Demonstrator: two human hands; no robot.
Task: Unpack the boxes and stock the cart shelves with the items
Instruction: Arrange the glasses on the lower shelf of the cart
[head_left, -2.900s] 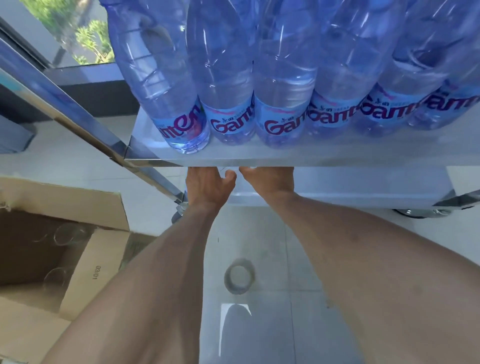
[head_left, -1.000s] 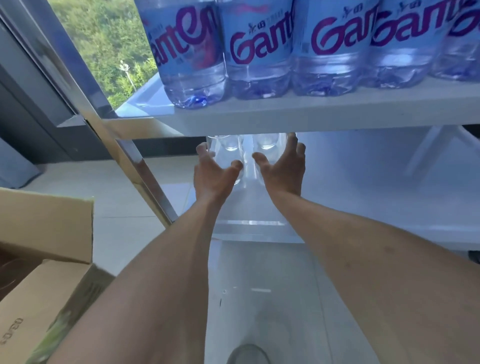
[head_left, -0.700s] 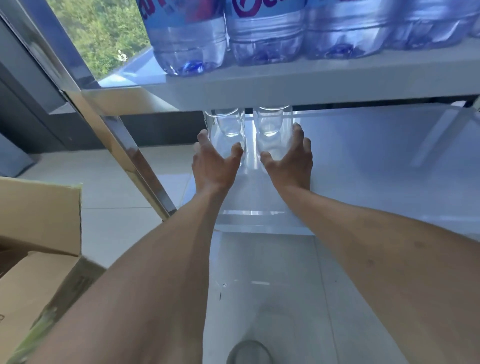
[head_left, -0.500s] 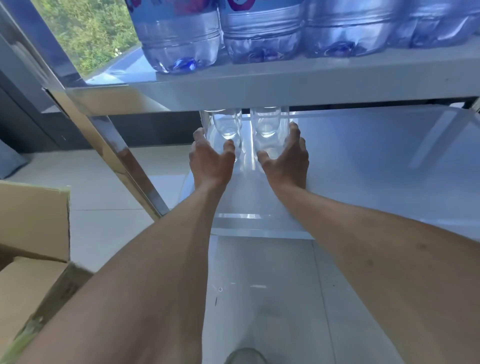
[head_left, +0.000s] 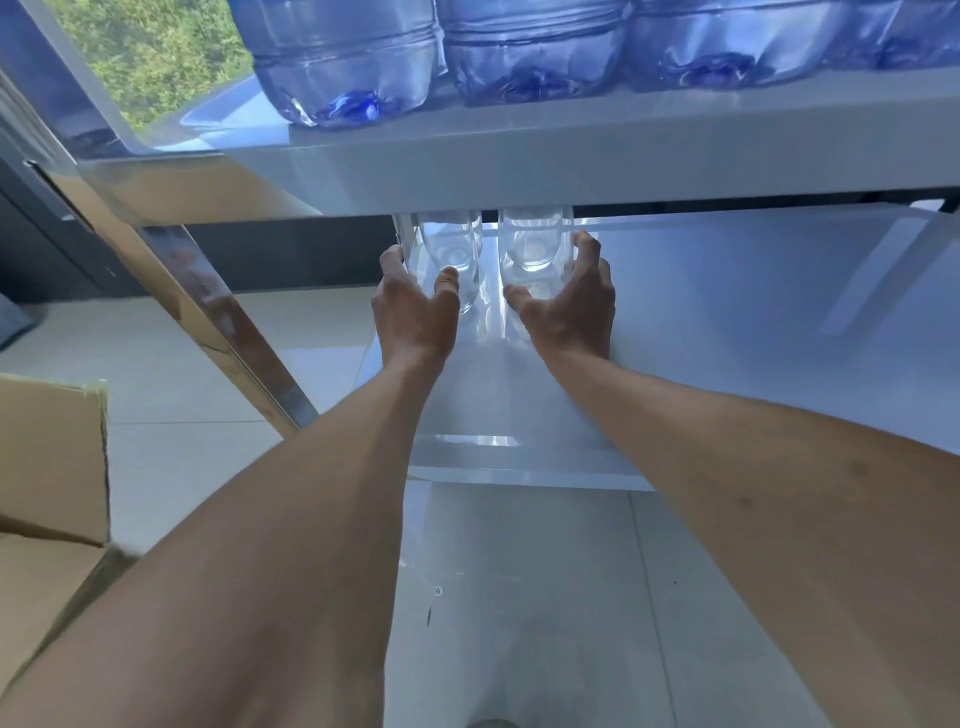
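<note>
Head camera, looking down along two bare forearms that reach into a white cart; the left hand (head_left: 415, 312) curls its thumb and fingers around a clear drinking glass (head_left: 451, 254), and the right hand (head_left: 569, 306) wraps a second clear glass (head_left: 535, 244) in the same way, so each hand is grasping one glass; both glasses stand upright and just beside each other on the lower shelf (head_left: 727, 322), directly beyond the fingers, near the shelf's far left corner; just above the hands the upper shelf (head_left: 571, 161) hides the glass rims, and on it stand large blue-tinted water bottles (head_left: 343, 67) in a row; to the left of the left forearm runs a slanted chrome cart post (head_left: 228, 322), and further left, near the elbow, an open cardboard box (head_left: 52, 467) sits on the pale tiled floor (head_left: 519, 597).
</note>
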